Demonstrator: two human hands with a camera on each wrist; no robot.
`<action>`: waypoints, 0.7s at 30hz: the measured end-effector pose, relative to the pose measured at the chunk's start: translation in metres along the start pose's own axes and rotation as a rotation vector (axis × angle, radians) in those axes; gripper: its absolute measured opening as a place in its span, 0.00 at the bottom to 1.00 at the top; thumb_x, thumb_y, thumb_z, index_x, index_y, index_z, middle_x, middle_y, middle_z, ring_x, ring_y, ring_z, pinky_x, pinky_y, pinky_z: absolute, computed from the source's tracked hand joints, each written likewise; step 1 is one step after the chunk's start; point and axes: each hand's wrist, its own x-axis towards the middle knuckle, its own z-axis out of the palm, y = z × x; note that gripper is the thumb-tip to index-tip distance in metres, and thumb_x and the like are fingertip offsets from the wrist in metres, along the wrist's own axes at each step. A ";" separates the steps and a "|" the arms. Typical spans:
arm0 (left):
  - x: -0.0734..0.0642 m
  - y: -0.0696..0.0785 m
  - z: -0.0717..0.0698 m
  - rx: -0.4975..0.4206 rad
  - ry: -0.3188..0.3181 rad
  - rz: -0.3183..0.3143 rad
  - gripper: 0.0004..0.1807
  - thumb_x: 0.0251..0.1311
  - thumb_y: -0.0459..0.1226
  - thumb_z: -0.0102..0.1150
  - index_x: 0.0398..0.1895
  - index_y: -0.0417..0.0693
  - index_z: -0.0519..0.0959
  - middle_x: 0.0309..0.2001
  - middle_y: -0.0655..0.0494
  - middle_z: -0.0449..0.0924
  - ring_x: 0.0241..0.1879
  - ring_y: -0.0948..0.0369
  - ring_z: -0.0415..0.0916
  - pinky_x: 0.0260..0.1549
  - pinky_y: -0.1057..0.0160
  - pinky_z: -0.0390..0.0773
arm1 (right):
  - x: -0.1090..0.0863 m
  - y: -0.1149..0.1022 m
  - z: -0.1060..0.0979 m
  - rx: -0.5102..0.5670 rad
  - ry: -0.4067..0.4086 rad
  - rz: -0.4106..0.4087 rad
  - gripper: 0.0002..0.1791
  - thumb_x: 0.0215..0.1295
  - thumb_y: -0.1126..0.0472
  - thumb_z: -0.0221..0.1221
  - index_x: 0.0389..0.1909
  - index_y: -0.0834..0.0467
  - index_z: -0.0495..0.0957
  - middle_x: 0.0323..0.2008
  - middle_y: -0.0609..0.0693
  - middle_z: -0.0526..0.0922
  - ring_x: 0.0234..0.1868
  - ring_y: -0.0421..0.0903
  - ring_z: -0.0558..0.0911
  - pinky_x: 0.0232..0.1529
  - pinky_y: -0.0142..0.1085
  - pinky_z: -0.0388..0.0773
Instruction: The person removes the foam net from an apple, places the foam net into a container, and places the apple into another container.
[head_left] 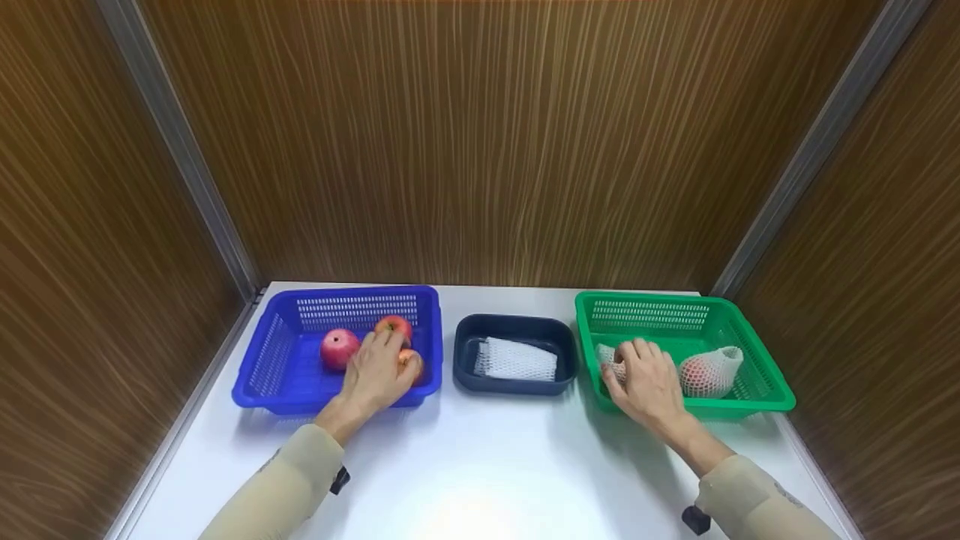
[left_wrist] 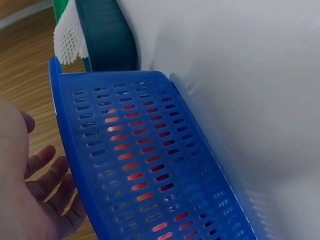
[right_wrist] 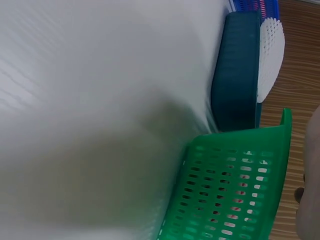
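If my right hand (head_left: 651, 381) slackens unevenly, the red apple in white foam netting (head_left: 618, 370) could roll inside the green slotted plastic basket (head_left: 675, 341) towards the second netted apple (head_left: 705, 375); pinching mostly netting might drag it off the fruit. My left hand (head_left: 377, 371), closing off-centre, could shove the smooth, round red apple (head_left: 406, 355) around in the blue slotted plastic basket (head_left: 306, 367). My left grip is partly open, fingers loosely bent over that apple, holding nothing I can see; my right grip is curled narrowly on its netted apple.
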 end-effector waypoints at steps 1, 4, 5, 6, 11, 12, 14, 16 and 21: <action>-0.001 0.000 0.001 0.015 0.012 0.016 0.18 0.76 0.48 0.62 0.59 0.46 0.81 0.70 0.39 0.80 0.62 0.42 0.79 0.59 0.36 0.86 | 0.002 0.001 -0.001 0.003 -0.007 0.010 0.12 0.67 0.55 0.68 0.37 0.59 0.79 0.32 0.58 0.79 0.34 0.59 0.76 0.37 0.51 0.73; -0.005 0.000 0.005 0.069 0.037 0.056 0.17 0.76 0.48 0.62 0.55 0.46 0.81 0.62 0.39 0.82 0.57 0.42 0.79 0.56 0.39 0.85 | 0.008 0.004 -0.003 0.011 -0.045 0.057 0.12 0.67 0.55 0.69 0.38 0.59 0.80 0.34 0.59 0.81 0.35 0.60 0.78 0.38 0.53 0.74; -0.007 0.001 0.006 0.087 0.041 0.065 0.17 0.76 0.49 0.62 0.54 0.46 0.81 0.60 0.40 0.83 0.56 0.43 0.78 0.55 0.40 0.84 | 0.009 0.006 -0.004 0.012 -0.066 0.079 0.12 0.67 0.54 0.69 0.39 0.59 0.80 0.35 0.59 0.82 0.36 0.60 0.79 0.39 0.54 0.75; -0.008 0.001 0.007 0.105 0.046 0.072 0.16 0.76 0.49 0.62 0.52 0.46 0.81 0.56 0.42 0.82 0.54 0.43 0.78 0.54 0.40 0.83 | 0.011 0.007 -0.005 0.015 -0.090 0.103 0.12 0.68 0.54 0.68 0.40 0.59 0.80 0.36 0.59 0.82 0.38 0.61 0.79 0.40 0.55 0.76; -0.014 0.003 0.012 0.154 0.076 0.094 0.15 0.76 0.49 0.64 0.49 0.47 0.81 0.50 0.45 0.81 0.52 0.44 0.76 0.53 0.43 0.81 | 0.017 0.013 -0.008 0.025 -0.210 0.210 0.13 0.72 0.53 0.67 0.44 0.59 0.81 0.41 0.59 0.84 0.45 0.62 0.81 0.48 0.60 0.79; -0.015 0.003 0.013 0.162 0.087 0.099 0.15 0.76 0.49 0.63 0.49 0.47 0.81 0.49 0.45 0.81 0.51 0.44 0.76 0.52 0.43 0.81 | 0.017 0.014 -0.008 0.028 -0.228 0.223 0.13 0.73 0.52 0.67 0.44 0.59 0.81 0.42 0.60 0.84 0.46 0.62 0.82 0.49 0.61 0.79; -0.016 0.002 0.015 0.177 0.109 0.111 0.15 0.75 0.48 0.63 0.48 0.46 0.81 0.48 0.44 0.80 0.49 0.44 0.76 0.50 0.44 0.80 | 0.019 0.017 -0.008 0.030 -0.256 0.240 0.14 0.74 0.52 0.66 0.45 0.59 0.81 0.43 0.60 0.84 0.47 0.62 0.82 0.51 0.62 0.79; -0.018 0.002 0.017 0.195 0.132 0.121 0.15 0.74 0.48 0.63 0.48 0.45 0.80 0.47 0.44 0.81 0.48 0.44 0.76 0.48 0.44 0.80 | 0.020 0.020 -0.007 0.031 -0.274 0.249 0.14 0.74 0.51 0.66 0.45 0.59 0.81 0.44 0.60 0.84 0.48 0.63 0.82 0.51 0.62 0.79; -0.020 0.001 0.023 0.240 0.168 0.122 0.17 0.73 0.49 0.63 0.50 0.44 0.79 0.47 0.43 0.80 0.48 0.43 0.75 0.47 0.45 0.78 | 0.022 0.027 -0.005 0.029 -0.310 0.273 0.16 0.75 0.50 0.66 0.47 0.59 0.80 0.45 0.61 0.84 0.49 0.63 0.82 0.53 0.63 0.80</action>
